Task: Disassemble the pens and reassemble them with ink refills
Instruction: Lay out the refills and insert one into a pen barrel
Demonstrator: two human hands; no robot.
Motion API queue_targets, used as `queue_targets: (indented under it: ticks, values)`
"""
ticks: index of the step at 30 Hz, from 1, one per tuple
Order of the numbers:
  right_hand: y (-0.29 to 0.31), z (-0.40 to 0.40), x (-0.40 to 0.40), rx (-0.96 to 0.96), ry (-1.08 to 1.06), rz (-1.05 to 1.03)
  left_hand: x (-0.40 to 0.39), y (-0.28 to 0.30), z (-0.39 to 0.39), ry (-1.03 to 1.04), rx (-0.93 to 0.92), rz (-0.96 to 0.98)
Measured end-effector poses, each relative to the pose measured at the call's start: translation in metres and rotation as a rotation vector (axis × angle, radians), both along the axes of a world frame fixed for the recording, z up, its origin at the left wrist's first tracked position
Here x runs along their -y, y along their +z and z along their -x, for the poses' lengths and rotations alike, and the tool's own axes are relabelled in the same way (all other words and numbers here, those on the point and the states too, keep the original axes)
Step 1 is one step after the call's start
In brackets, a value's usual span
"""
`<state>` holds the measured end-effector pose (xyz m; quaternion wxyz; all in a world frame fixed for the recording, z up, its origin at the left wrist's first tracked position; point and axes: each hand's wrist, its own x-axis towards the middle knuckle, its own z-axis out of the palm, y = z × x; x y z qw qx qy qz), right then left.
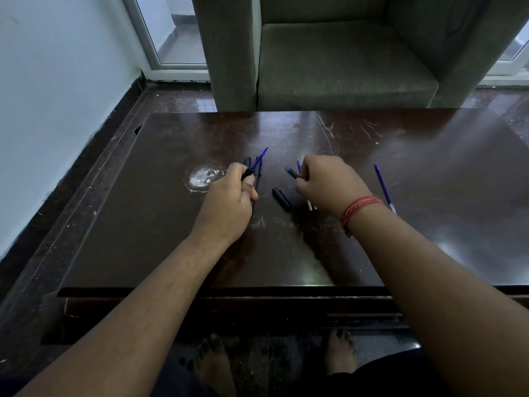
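Observation:
My left hand [232, 196] grips a black pen barrel [246, 175] with a blue refill [261, 156] sticking out of it, pointing up and away. Other dark pen parts [247, 161] lie just behind that hand. My right hand [326, 183] is closed on a small black pen piece with a blue tip [292, 172]. A black pen cap [282, 199] lies on the table between the hands. White ends of refills [309, 205] show under my right hand. A loose blue refill [384, 187] lies to the right of my right wrist.
The dark wooden table [429, 224] is scratched, with a white worn patch [201, 179] left of my left hand. A grey armchair [343, 58] stands beyond the far edge. A white wall runs along the left. My bare feet are below the near edge.

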<state>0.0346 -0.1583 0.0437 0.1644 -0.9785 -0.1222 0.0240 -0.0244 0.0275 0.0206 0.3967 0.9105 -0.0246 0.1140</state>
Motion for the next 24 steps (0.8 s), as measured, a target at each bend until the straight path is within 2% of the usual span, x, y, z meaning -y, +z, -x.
queue_targets:
  ticks: [6, 9, 18, 24]
  values:
    - [0.016, 0.001, 0.011, -0.041, -0.032, -0.585, -0.001, -0.003, -0.002, 0.012, -0.008, -0.031]
    - [0.017, 0.001, 0.014, -0.073, -0.013, -0.753, -0.001, -0.004, -0.002, 0.009, -0.014, -0.038]
    - [0.016, -0.005, 0.021, -0.044, -0.01, -0.958, -0.001, -0.004, -0.002, -0.006, -0.014, -0.073]
    - [0.015, -0.007, 0.023, -0.032, 0.008, -0.94, -0.002, -0.004, -0.002, -0.012, -0.008, -0.136]
